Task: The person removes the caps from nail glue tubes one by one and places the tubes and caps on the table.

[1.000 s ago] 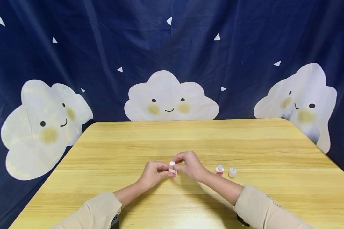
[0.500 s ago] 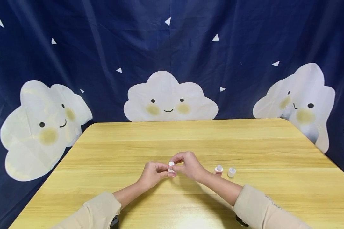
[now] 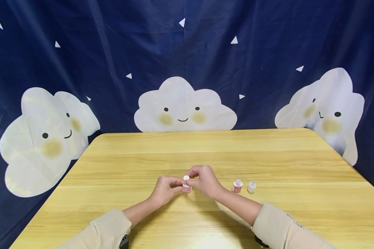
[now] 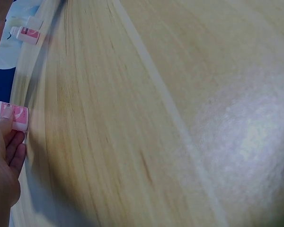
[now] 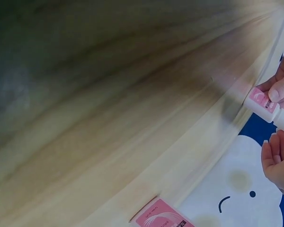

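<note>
A small white bottle with a pink label (image 3: 187,189) is held near the middle of the table. My left hand (image 3: 164,190) grips its body, the thumb pressed against the label in the left wrist view. At the top, the white cap (image 3: 186,177) is pinched between the thumb and fingers of my right hand (image 3: 206,181). Seen from the right wrist, the bottle (image 5: 261,102) is tilted, and the fingers of the right hand (image 5: 277,158) are right at its cap end. Part of the cap is hidden by the fingers.
Right of my right hand stands a second pink-labelled bottle (image 3: 237,186) with a translucent top. Beside it a loose white cap (image 3: 251,187) rests with a translucent piece sticking up. The wooden table (image 3: 137,155) reaches back to a dark blue cloud-print curtain (image 3: 162,41).
Both hands stay almost in place around the bottle and its cap. The head view has shifted very slightly, and slightly more of the second bottle shows past the right forearm.
</note>
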### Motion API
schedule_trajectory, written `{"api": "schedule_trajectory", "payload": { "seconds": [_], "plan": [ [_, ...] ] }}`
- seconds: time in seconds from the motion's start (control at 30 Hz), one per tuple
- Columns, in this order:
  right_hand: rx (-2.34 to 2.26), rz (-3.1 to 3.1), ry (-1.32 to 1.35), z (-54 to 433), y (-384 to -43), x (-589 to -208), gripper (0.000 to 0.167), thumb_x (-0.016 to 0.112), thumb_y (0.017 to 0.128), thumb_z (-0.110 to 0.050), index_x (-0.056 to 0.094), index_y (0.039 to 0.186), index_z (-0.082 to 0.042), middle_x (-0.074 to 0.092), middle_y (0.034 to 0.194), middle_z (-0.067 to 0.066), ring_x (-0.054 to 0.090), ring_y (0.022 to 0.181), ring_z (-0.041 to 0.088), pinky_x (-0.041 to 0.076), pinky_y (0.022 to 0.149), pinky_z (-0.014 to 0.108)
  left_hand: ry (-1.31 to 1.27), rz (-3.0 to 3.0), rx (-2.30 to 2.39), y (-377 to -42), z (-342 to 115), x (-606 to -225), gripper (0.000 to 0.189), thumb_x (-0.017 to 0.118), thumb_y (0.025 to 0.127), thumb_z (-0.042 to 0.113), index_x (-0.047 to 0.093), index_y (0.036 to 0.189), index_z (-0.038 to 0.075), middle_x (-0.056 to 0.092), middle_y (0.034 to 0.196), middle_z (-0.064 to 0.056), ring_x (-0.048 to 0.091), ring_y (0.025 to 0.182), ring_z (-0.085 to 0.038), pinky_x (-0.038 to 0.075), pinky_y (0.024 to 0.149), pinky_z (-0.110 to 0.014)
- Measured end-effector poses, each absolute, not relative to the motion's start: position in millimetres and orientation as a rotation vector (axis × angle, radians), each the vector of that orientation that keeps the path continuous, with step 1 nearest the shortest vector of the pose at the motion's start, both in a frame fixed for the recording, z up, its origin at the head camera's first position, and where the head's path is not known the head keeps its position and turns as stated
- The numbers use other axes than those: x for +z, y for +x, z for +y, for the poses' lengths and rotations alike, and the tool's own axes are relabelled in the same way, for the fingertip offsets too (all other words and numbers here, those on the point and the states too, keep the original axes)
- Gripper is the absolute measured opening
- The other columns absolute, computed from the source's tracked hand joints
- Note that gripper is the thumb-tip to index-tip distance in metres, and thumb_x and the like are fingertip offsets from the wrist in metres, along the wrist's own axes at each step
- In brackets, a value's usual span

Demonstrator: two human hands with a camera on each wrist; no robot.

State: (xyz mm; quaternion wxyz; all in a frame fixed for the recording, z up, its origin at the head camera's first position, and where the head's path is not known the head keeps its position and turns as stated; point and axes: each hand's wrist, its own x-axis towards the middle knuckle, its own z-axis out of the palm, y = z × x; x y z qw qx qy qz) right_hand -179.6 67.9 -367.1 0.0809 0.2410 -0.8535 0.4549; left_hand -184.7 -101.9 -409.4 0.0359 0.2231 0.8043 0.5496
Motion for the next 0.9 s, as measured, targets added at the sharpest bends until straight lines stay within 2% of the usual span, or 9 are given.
{"api": "schedule_trajectory", "payload": {
  "seconds": [0.23, 0.33, 0.53, 0.9],
  "plan": [
    [1.349, -2.579, 0.716, 68.1, -179.6, -365.5, 0.005, 0.075, 0.074, -0.002, 0.071, 0.075, -0.001, 0.071, 0.075, 0.007, 0.061, 0.070, 0.010, 0.056, 0.065, 0.025, 0.692, 2.466, 1.707, -183.9, -101.4, -408.0, 0.018, 0.074, 0.076, 0.009, 0.072, 0.089, -0.004, 0.072, 0.086, -0.019, 0.071, 0.074, -0.020, 0.056, 0.064, -0.017],
    [1.348, -2.580, 0.730, 69.0, -180.0, -365.9, 0.005, 0.075, 0.074, -0.002, 0.070, 0.076, -0.001, 0.071, 0.076, 0.008, 0.062, 0.071, 0.011, 0.056, 0.065, 0.025, 0.693, 2.472, 1.699, -184.0, -101.4, -407.9, 0.019, 0.074, 0.076, 0.010, 0.073, 0.089, -0.003, 0.072, 0.086, -0.018, 0.071, 0.074, -0.020, 0.056, 0.064, -0.016],
    [1.345, -2.572, 0.773, 70.4, -181.8, -366.5, 0.004, 0.074, 0.075, -0.002, 0.070, 0.076, -0.001, 0.071, 0.076, 0.008, 0.063, 0.070, 0.011, 0.057, 0.068, 0.034, 0.698, 2.477, 1.696, -183.8, -101.9, -407.8, 0.019, 0.074, 0.076, 0.011, 0.073, 0.089, -0.003, 0.072, 0.086, -0.018, 0.070, 0.075, -0.019, 0.056, 0.064, -0.016],
    [1.312, -2.600, 0.807, 71.8, -182.7, -363.6, 0.004, 0.074, 0.076, -0.002, 0.071, 0.078, 0.000, 0.072, 0.078, 0.009, 0.064, 0.072, 0.012, 0.057, 0.070, 0.034, 0.686, 2.481, 1.691, -183.8, -102.1, -407.7, 0.018, 0.074, 0.076, 0.010, 0.073, 0.089, -0.003, 0.072, 0.087, -0.018, 0.071, 0.076, -0.021, 0.056, 0.065, -0.016]
  ]
}}
